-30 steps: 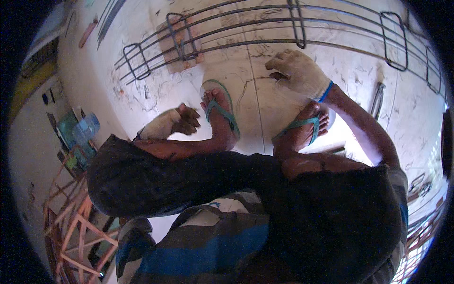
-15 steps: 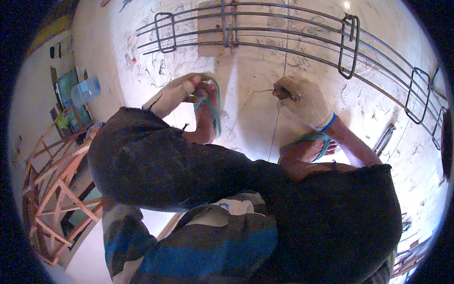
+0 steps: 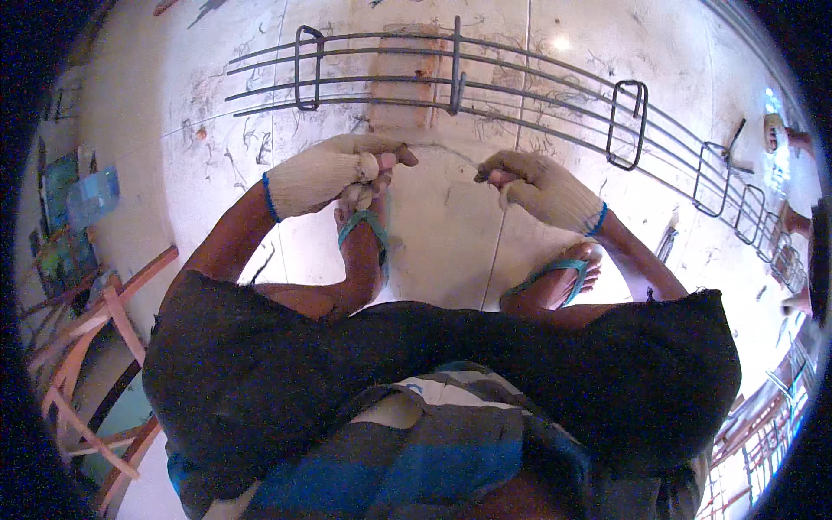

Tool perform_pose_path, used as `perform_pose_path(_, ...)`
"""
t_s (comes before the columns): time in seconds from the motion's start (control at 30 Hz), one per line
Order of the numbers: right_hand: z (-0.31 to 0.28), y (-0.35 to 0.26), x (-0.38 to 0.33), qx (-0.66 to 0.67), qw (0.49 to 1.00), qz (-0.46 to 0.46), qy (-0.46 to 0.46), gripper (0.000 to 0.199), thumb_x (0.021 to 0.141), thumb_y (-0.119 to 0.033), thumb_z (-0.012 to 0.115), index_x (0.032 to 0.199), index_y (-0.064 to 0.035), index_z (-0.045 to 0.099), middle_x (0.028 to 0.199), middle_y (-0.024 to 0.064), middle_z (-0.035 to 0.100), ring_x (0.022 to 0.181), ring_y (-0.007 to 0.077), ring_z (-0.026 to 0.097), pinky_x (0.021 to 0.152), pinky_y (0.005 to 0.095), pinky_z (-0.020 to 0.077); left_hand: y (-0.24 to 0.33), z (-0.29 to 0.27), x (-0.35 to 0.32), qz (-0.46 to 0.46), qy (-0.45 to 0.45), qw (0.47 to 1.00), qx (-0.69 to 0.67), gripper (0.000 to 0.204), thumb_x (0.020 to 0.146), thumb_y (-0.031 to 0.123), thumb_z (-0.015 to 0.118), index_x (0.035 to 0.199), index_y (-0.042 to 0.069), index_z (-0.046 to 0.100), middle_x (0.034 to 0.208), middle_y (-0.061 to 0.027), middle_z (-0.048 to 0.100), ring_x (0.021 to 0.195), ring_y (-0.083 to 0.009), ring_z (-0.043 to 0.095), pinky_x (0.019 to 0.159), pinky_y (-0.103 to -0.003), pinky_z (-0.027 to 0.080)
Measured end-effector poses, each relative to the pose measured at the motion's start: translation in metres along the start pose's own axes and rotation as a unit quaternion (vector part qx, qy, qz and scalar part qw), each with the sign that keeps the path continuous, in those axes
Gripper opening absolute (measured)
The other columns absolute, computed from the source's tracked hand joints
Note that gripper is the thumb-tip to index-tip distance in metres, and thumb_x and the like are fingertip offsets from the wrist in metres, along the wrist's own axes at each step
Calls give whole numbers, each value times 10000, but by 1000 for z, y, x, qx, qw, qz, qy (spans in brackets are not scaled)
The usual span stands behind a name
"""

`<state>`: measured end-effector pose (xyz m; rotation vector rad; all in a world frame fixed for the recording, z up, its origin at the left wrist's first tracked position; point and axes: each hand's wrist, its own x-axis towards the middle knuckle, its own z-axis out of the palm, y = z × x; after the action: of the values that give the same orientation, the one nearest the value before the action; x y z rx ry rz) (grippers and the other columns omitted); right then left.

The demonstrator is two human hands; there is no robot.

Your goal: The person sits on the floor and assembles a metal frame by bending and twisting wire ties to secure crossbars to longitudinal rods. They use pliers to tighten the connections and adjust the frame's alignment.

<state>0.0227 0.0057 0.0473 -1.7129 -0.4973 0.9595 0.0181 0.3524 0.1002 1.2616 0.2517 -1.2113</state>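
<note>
I crouch over a pale floor, both hands in cream knit gloves with blue cuffs. My left hand point(image 3: 334, 173) is closed in a pinch, thumb tip poking out, just above my left foot in a teal sandal point(image 3: 364, 234). My right hand point(image 3: 542, 186) is also pinched shut, level with the left and a short gap to its right. A thin wire point(image 3: 442, 149) arcs faintly between the two hands, and each hand seems to grip an end. Just beyond the hands lies a long cage of steel bars point(image 3: 537, 82).
Rectangular stirrup loops point(image 3: 626, 126) stand along the bar cage. Reddish wooden frames point(image 3: 95, 347) lie at the left, near a blue plastic container point(image 3: 91, 195). Another person's feet point(image 3: 780, 134) show at the right edge. Wire scraps litter the floor.
Both hands have risen from beside my feet and come level in front of me, pinched on the wire. The view has swung, so the bar cage now sits more centred.
</note>
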Motion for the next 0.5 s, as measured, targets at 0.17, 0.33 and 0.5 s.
perform_pose_path(0.17,-4,-46,9,-32,992,103,60,331,945,-150,506,1181,17,669,1046,102,714,857,168,641,827,327,533,3,-27,-11,54,-7,997,-45,509,978,322,723,1333,-6,564,1015,-24,647,837,-109,656,651,-217,507)
perform_pose_path(0.33,44,-58,33,73,979,101,160,281,1005,-209,516,1120,-21,692,815,28,633,697,118,544,664,293,467,25,-42,-3,195,-61,978,-40,519,951,334,765,1340,45,581,1130,-38,684,861,-138,676,730,-268,554)
perform_pose_path(0.5,68,-52,22,401,885,76,226,437,1111,-371,484,1188,26,649,703,-53,475,564,74,390,539,249,324,37,-73,37,315,-178,932,-14,584,930,353,785,1391,67,567,1180,-76,686,858,-190,700,777,-349,578)
